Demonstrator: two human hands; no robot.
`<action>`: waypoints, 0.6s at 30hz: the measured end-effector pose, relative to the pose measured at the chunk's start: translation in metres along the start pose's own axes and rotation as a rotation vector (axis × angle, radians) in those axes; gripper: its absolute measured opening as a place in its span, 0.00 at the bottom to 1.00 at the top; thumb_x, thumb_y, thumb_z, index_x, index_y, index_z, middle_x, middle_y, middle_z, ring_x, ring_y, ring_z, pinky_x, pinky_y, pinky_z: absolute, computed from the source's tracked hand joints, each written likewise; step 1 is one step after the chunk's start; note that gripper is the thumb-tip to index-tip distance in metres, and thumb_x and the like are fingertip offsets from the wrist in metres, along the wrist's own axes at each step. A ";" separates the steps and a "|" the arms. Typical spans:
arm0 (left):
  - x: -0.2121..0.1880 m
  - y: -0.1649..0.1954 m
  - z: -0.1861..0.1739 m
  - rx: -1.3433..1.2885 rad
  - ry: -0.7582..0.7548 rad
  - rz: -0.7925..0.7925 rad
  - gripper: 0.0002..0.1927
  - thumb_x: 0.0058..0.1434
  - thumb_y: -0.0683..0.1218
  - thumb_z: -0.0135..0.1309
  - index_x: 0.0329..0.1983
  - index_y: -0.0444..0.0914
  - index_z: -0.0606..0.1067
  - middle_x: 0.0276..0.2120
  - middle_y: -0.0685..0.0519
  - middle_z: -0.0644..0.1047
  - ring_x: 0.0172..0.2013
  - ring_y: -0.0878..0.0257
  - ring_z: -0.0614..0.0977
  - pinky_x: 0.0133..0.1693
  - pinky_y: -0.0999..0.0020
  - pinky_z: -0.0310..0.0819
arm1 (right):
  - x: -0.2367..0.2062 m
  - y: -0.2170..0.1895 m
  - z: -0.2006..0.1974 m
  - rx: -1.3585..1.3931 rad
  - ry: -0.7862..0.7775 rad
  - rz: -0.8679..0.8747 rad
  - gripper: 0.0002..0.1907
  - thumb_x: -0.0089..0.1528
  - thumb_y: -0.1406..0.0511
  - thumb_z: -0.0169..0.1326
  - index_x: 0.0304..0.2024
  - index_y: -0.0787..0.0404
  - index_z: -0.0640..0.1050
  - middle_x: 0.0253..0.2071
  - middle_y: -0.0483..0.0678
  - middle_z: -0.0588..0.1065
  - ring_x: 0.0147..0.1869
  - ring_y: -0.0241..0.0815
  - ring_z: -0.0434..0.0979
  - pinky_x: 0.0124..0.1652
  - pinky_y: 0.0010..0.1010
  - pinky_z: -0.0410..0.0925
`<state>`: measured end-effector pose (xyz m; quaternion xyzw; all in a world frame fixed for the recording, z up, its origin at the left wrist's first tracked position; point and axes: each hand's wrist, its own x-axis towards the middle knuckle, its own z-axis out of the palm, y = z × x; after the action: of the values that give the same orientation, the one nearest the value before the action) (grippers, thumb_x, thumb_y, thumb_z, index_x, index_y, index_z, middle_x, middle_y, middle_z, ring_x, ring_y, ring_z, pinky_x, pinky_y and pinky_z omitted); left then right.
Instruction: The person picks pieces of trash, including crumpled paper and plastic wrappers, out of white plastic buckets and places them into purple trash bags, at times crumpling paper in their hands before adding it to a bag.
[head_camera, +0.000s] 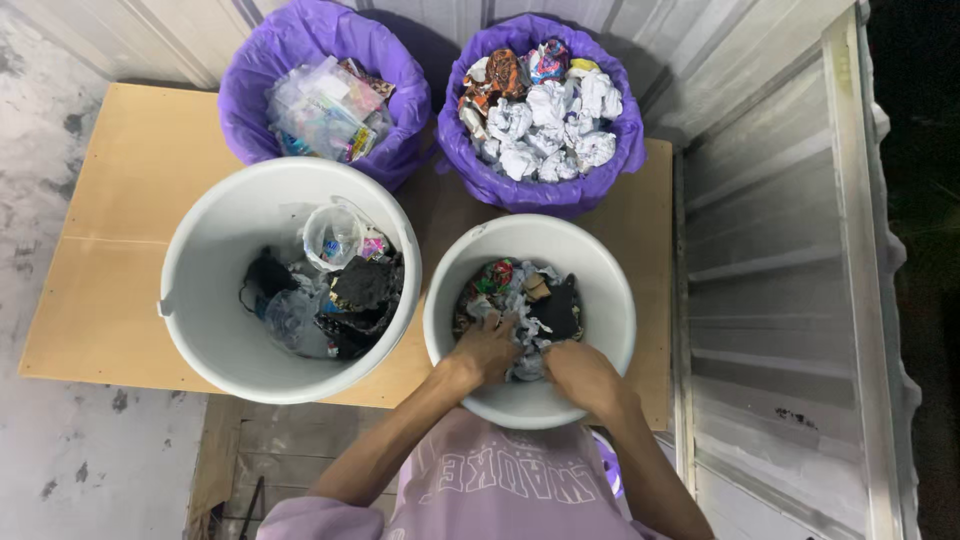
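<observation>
Both my hands reach down into the right white bucket (600, 270), which holds crumpled paper, wrappers and a dark scrap. My left hand (487, 347) rests fingers-down on the white crumpled paper (522, 335) near the bucket's middle. My right hand (580, 372) is curled over the same pile, just to the right. Whether either hand has closed on a piece is hidden by the knuckles. The left white bucket (200, 290) holds a clear plastic cup, black scraps and plastic film.
Two purple-lined bins stand at the back: the left purple bin (250, 90) has clear plastic packets, the right purple bin (620, 150) is heaped with crumpled white paper. All sit on a brown board (120, 200). A corrugated metal wall (780, 300) runs along the right.
</observation>
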<state>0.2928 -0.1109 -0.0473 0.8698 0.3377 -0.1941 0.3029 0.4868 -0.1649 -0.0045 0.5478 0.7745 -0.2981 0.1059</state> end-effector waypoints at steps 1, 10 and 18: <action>0.002 -0.002 0.004 0.034 0.039 0.008 0.22 0.54 0.43 0.59 0.53 0.45 0.79 0.68 0.43 0.61 0.66 0.38 0.62 0.60 0.45 0.67 | -0.002 -0.002 -0.003 0.043 0.023 -0.005 0.09 0.59 0.65 0.54 0.32 0.66 0.80 0.37 0.59 0.79 0.44 0.58 0.79 0.46 0.49 0.70; 0.013 -0.014 0.019 0.002 0.044 -0.024 0.13 0.55 0.44 0.58 0.43 0.37 0.82 0.58 0.45 0.74 0.58 0.45 0.75 0.56 0.48 0.73 | -0.023 -0.016 -0.036 0.298 0.227 -0.027 0.14 0.62 0.64 0.54 0.45 0.66 0.80 0.49 0.54 0.78 0.52 0.56 0.77 0.52 0.42 0.69; 0.004 -0.007 0.009 0.155 0.049 0.065 0.10 0.55 0.45 0.59 0.37 0.34 0.81 0.48 0.44 0.77 0.53 0.50 0.78 0.55 0.57 0.72 | -0.027 -0.022 -0.046 0.354 0.269 -0.095 0.14 0.62 0.65 0.56 0.48 0.66 0.80 0.51 0.55 0.79 0.54 0.55 0.78 0.53 0.40 0.70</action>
<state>0.2892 -0.1107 -0.0587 0.9056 0.3006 -0.1885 0.2323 0.4841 -0.1642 0.0528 0.5554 0.7423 -0.3583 -0.1103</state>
